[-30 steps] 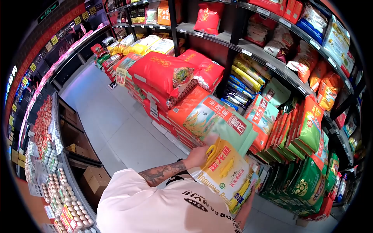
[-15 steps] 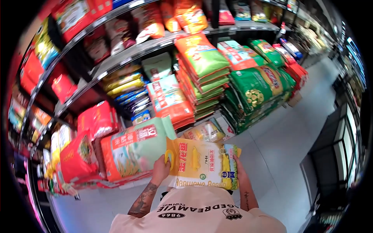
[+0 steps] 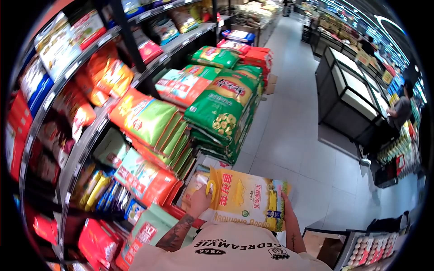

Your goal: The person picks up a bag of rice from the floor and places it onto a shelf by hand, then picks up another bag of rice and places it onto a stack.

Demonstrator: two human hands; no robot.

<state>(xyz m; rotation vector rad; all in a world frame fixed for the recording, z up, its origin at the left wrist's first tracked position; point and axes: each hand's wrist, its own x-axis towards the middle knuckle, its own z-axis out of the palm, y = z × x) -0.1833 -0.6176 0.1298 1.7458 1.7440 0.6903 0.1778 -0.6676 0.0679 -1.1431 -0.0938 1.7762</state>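
A yellow and white bag with red lettering [image 3: 246, 196] is held flat in front of my chest. My left hand [image 3: 201, 202] is closed round the yellow handle at the bag's left end. At the opposite end, my right hand [image 3: 288, 211] grips the bag's edge, its fingers partly hidden. Just left of the bag lies a similar pale yellow bag [image 3: 195, 184] in a low stack. Beyond it stands a pile of large green bags [image 3: 221, 106], with orange and green bags [image 3: 147, 119] stacked beside them.
Shelves with bagged goods [image 3: 74, 149] run along the left. A grey tiled aisle [image 3: 289, 113] leads ahead. Black display cases [image 3: 348, 90] stand to the right, near a person in grey [image 3: 401, 110]. An egg display [image 3: 373, 248] is at lower right.
The view has swung to the right, from the red bags toward the aisle. My right hand came into clear view at the bag's end; the bag stays in both hands.
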